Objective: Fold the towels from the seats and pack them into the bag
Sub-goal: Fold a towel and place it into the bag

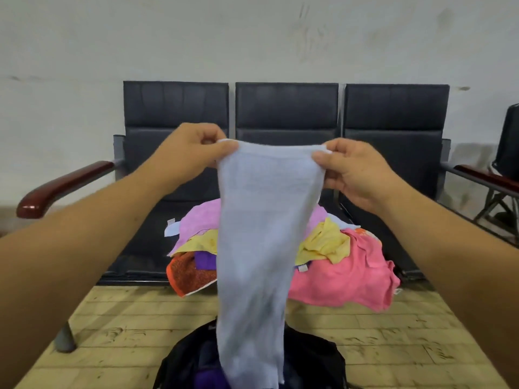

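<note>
A pale blue towel (pixel 258 237) hangs in the air in front of me. My left hand (pixel 191 153) pinches its top left corner and my right hand (pixel 354 169) pinches its top right corner. The towel's lower end dangles over the open black bag (pixel 314 360) on the floor, with something purple showing inside the bag. Behind the towel, a heap of towels lies on the middle seat (pixel 146 240): pink (pixel 345 276), yellow (pixel 328 242), lilac-pink (pixel 199 220), orange-red (pixel 188 273) and purple (pixel 205 259).
A row of three dark padded seats (pixel 393 122) stands against a grey wall, with wooden armrests at the left (pixel 64 186) and right (pixel 488 175). A metal bench leg (pixel 66 338) stands on the tiled floor at left. Another dark chair (pixel 508 141) is at far right.
</note>
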`<state>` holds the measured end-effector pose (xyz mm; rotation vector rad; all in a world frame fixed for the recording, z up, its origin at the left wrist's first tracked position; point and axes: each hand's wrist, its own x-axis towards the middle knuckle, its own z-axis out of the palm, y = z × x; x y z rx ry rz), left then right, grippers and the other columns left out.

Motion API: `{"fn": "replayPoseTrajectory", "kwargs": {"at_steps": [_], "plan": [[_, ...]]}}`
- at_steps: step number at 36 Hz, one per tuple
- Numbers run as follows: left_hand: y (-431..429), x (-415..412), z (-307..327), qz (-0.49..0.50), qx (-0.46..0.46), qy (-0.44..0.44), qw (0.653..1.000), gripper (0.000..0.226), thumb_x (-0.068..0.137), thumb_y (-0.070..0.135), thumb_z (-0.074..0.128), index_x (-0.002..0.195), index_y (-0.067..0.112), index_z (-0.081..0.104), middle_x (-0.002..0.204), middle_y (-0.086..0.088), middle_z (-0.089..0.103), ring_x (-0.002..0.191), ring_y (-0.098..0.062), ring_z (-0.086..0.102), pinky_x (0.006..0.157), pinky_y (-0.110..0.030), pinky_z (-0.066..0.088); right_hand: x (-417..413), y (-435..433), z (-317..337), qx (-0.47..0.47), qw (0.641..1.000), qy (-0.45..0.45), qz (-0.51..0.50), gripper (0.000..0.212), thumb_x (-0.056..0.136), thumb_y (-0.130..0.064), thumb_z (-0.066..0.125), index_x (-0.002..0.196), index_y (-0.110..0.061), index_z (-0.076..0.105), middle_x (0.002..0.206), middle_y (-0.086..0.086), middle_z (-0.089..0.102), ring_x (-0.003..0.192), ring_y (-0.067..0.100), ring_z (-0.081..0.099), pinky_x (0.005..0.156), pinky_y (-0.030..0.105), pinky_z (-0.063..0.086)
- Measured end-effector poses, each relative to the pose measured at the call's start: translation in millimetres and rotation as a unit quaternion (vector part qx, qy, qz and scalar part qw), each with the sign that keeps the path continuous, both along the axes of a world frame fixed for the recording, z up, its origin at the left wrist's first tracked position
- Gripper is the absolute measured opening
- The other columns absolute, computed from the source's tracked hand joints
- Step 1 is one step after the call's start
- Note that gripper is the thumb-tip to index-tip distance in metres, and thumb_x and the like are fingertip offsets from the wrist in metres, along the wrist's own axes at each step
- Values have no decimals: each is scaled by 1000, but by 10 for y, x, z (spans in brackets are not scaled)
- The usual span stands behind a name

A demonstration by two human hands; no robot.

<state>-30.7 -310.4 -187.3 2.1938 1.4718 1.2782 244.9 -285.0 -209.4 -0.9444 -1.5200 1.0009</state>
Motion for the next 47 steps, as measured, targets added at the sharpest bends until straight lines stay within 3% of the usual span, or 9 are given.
{"fn": "replayPoseTrajectory", "kwargs": {"at_steps": [11,16,21,29,32,34,39,44,47], "plan": [[36,78,-274,-28,-34,-216,975,11,93,28,65,94,17,64,86,-1,64,85,-15,60,83,-36,54,-206,-148,-73,-80,980,161,85,11,104,-13,48,102,-4,54,112,21,58,105,33,57,95,49,49],[-46,215,-561,-154,-161,-414,883,41,87,28,68,124,11,59,118,-4,68,108,-21,66,89,-34,57,-351,-122,-35,-102,964,229,84,28,103,-14,49,124,3,57,121,23,62,110,33,64,91,39,56],[-252,283,-1090,-168,-357,-299,869,43,73,9,78,114,12,65,112,-6,74,108,-26,69,96,-41,55,-340,32,-105,-169,955,228,91,38,100,-18,55,130,4,60,127,20,67,116,34,67,98,44,55],[-413,471,-1277,-206,-439,-480,731,20,74,13,64,85,8,81,94,-12,76,79,-24,75,67,-34,62,-202,261,-571,-306,931,195,46,36,99,-16,52,130,0,59,116,17,72,103,32,71,81,42,54],[-371,587,-1303,-217,-414,-540,700,28,81,20,56,81,6,81,100,-13,76,84,-25,75,74,-34,61,-199,261,-834,-341,905,250,51,27,101,-12,49,126,-9,58,98,9,74,82,26,74,77,42,51],[-323,626,-1347,-210,-393,-573,688,36,91,22,51,79,6,81,96,-13,76,81,-24,75,72,-32,61,-198,214,-1049,-359,887,285,64,23,103,-24,52,122,-13,59,97,4,71,86,20,72,79,38,56],[-204,609,-1467,-164,-362,-617,679,33,97,27,51,101,3,72,103,-15,75,85,-26,75,74,-34,58,-235,-43,-1589,-421,859,256,139,88,86,-79,41,130,-7,65,131,15,66,124,32,61,102,43,48],[-59,580,-1568,-133,-382,-608,683,35,97,30,48,102,2,69,98,-16,75,81,-26,74,74,-34,56,-316,-181,-1729,-387,903,57,179,39,85,-26,65,118,-7,68,122,11,71,107,21,71,89,32,59],[70,525,-1627,-114,-387,-622,671,40,99,34,46,111,2,68,105,-17,74,89,-29,74,77,-37,58,-322,-139,-1683,-356,914,81,179,37,80,-11,69,117,-5,69,118,11,73,106,22,71,89,34,59]]}}
